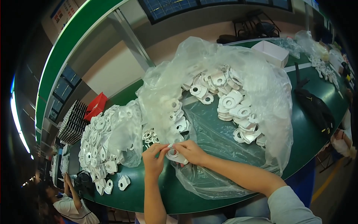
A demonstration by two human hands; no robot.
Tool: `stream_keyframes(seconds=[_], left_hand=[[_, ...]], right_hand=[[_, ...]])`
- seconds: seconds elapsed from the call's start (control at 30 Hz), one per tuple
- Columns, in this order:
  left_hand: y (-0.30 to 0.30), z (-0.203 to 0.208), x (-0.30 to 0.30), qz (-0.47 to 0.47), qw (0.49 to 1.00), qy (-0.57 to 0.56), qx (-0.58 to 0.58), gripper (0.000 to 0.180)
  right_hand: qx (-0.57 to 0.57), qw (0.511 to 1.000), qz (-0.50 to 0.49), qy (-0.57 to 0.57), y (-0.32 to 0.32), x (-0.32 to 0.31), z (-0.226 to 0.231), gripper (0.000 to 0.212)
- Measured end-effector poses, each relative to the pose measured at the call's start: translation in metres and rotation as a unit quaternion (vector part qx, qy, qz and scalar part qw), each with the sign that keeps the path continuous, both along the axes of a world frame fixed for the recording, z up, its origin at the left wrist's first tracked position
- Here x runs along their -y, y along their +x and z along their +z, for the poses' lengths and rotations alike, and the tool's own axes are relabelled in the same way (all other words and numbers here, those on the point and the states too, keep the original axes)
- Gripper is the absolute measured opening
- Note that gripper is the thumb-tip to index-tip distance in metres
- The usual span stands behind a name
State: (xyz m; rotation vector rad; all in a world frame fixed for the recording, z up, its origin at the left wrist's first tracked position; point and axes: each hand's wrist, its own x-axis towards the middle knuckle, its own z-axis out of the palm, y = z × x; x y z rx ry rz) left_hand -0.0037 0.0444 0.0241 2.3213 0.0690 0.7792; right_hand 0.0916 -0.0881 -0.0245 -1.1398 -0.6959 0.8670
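Both my hands meet over the near edge of a large clear plastic bag (274, 93). Between them is a white plastic part (173, 156) with a round hole. My right hand (191, 152) grips it from the right, thumb and fingers closed on it. At the part's upper edge, my left hand (153, 158) is closed in a pinch; its fingertips partly hide what they hold. Inside the open bag lie many similar white parts (242, 111), heaped at its back and sides. Just beyond my left hand sits a small cluster of white ring-shaped pieces (150, 137).
Left on the green table (164, 198) is a big heap of white parts (97, 143), with a few loose ones near the edge. Behind it stand stacked trays (74, 123) and a red bin (96, 106). A white box (270, 53) and black bag (315, 108) are right. Another person (69, 205) works left.
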Motion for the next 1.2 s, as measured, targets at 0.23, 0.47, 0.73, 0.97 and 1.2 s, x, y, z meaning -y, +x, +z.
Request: stream_keyframes(seconds=[0.23, 0.47, 0.73, 0.97, 1.2], left_hand=[[0.001, 0.003, 0.008, 0.021, 1.000, 0.003, -0.007, 0.006], [0.000, 0.005, 0.007, -0.035, 0.990, -0.091, -0.100, 0.025], [-0.009, -0.004, -0.018, -0.065, 0.949, -0.267, -0.155, 0.027], [-0.029, 0.000, -0.026, 0.009, 0.961, -0.262, -0.083, 0.018], [-0.173, 0.011, -0.133, 0.386, 0.887, -0.253, 0.017, 0.020]], right_hand=[[0.172, 0.981, -0.081, 0.036, 0.008, -0.008, -0.019, 0.034], [-0.069, 0.996, -0.040, 0.048, 0.004, -0.006, -0.013, 0.039], [0.001, 0.999, -0.016, 0.031, 0.004, -0.008, -0.010, 0.044], [0.008, 1.000, 0.021, 0.004, 0.012, -0.002, -0.014, 0.043], [-0.054, 0.997, 0.028, 0.043, 0.009, -0.005, -0.016, 0.042]])
